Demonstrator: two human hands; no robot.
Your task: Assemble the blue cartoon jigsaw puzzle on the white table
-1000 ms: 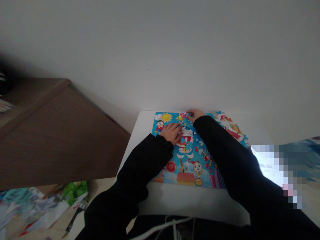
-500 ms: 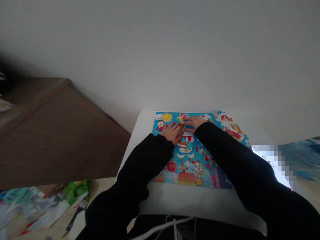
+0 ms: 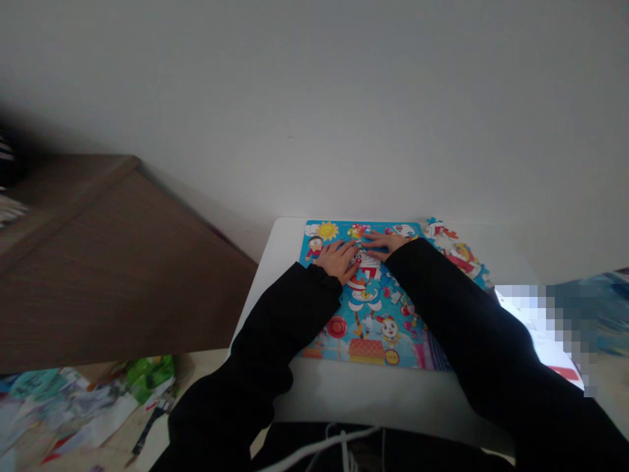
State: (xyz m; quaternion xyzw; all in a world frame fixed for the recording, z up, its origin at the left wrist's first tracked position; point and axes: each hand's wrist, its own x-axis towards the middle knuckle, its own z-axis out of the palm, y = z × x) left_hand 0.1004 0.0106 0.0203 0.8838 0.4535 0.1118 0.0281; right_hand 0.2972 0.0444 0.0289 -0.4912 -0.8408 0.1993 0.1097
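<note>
A blue cartoon jigsaw puzzle [image 3: 366,351] lies on a white table, with a sun at its upper left and several figures across it. My left hand [image 3: 338,260] rests flat on the upper left part of the puzzle, fingers spread toward the white character face. Just right of it, my right hand [image 3: 384,244] lies over the upper middle, its fingers stretched out to the left and touching the board. No piece shows in either hand. Loose puzzle pieces [image 3: 462,255] are heaped at the board's right side, partly behind my right sleeve.
The white table [image 3: 319,387] stands against a grey wall [image 3: 314,118]. A brown wooden cabinet [image 3: 128,262] is to the left, with bags and papers [image 3: 88,406] on the floor below it. A bright, partly blurred-out screen [image 3: 540,334] is at the right. A white cord [image 3: 314,449] hangs in front of me.
My right hand has shifted slightly right, away from my left hand, and more of the character's face shows between them. My left hand stays in place.
</note>
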